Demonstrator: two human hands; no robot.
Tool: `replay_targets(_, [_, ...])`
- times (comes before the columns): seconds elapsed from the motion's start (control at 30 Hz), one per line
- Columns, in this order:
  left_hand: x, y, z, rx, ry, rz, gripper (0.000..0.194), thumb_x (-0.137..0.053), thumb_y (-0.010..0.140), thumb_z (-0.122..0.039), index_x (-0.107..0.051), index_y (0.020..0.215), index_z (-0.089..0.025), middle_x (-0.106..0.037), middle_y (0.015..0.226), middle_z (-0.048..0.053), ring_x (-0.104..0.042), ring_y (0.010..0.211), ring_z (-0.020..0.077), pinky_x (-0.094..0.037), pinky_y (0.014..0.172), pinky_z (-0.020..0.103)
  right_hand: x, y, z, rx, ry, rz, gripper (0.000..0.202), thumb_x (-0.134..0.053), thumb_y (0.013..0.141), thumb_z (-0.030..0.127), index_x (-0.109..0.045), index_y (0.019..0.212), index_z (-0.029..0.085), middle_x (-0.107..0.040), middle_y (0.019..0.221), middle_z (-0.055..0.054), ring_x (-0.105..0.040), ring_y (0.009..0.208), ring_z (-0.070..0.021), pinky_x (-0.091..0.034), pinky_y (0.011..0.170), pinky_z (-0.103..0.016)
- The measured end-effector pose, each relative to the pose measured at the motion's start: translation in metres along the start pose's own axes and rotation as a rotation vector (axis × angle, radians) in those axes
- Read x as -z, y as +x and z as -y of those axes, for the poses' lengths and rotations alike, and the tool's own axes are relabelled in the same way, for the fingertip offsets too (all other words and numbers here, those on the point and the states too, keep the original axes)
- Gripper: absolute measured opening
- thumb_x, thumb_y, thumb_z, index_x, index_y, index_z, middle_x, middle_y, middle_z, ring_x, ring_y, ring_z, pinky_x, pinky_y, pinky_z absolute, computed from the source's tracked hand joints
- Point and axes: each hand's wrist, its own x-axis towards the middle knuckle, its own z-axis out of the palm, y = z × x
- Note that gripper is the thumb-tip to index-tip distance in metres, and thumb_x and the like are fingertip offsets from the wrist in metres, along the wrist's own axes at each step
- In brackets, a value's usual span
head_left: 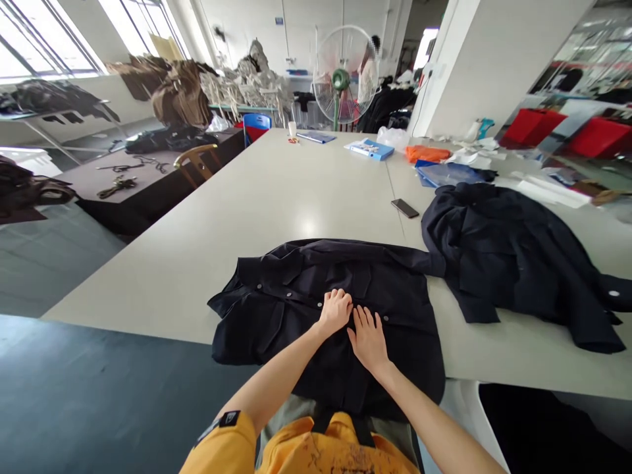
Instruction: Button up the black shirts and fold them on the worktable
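Observation:
A dark navy jacket (pixel 316 270) lies spread on the table in front of me, its collar end to the left and its front placket running crosswise with several round metal buttons. My left hand (pixel 336 311) is closed on the placket near the middle, fingers curled into the fabric beside a button. Just right of it, my right hand (pixel 369 339) lies on the jacket with fingers stretched out and thumb towards the left hand. Whatever lies under the left fingertips is hidden. The jacket's lower edge hangs over the table's front edge against me.
A second dark jacket (pixel 508 243) lies to the right, touching the first one's sleeve. Beyond are a phone (pixel 405 208), a blue box (pixel 370 149), blue folders (pixel 449 174) and an orange bag (pixel 427 154). A large fan (pixel 340 79) stands past the table (pixel 237 191).

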Motion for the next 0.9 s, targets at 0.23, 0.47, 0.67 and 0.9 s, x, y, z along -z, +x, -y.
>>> replay_targets(0.23, [-0.004, -0.014, 0.004, -0.099, -0.008, -0.076, 0.012, -0.049, 0.098, -0.024, -0.060, 0.095, -0.020, -0.057, 0.106, 0.007, -0.049, 0.101, 0.0230, -0.038, 0.099, 0.042, -0.003, 0.001, -0.005, 0.022, 0.022, 0.017, 0.055, -0.035, 0.104, 0.039, -0.049, 0.149, 0.012, -0.046, 0.156, -0.012, -0.039, 0.144, -0.0312, -0.024, 0.121, -0.051])
replay_targets(0.47, [0.001, -0.021, 0.003, -0.130, 0.005, -0.071, 0.015, -0.046, 0.098, -0.024, -0.060, 0.098, -0.021, -0.055, 0.110, 0.007, -0.049, 0.105, 0.0240, -0.036, 0.104, 0.044, 0.003, 0.017, -0.011, 0.046, 0.015, -0.084, 0.042, -0.037, 0.103, 0.029, -0.062, 0.130, 0.012, -0.062, 0.137, -0.018, -0.057, 0.127, -0.0299, -0.041, 0.108, -0.045])
replay_targets(0.67, [0.002, -0.024, 0.004, -0.136, -0.056, -0.060, 0.011, -0.048, 0.094, -0.019, -0.058, 0.100, -0.020, -0.055, 0.113, 0.008, -0.048, 0.108, 0.0233, -0.033, 0.109, 0.044, 0.038, 0.073, -0.025, -0.097, 0.056, 0.372, 0.037, -0.044, 0.101, 0.038, -0.073, 0.092, 0.019, -0.075, 0.097, -0.012, -0.074, 0.089, -0.0256, -0.052, 0.074, -0.031])
replay_targets(0.9, [0.003, -0.024, 0.008, -0.121, -0.135, -0.034, 0.020, -0.053, 0.079, -0.010, -0.056, 0.096, -0.020, -0.057, 0.104, 0.006, -0.049, 0.101, 0.0221, -0.037, 0.104, 0.040, 0.051, 0.118, -0.030, -0.084, 0.165, 0.829, 0.068, -0.043, 0.094, 0.064, -0.064, 0.050, 0.016, -0.069, 0.058, -0.012, -0.071, 0.058, -0.0220, -0.052, 0.064, -0.028])
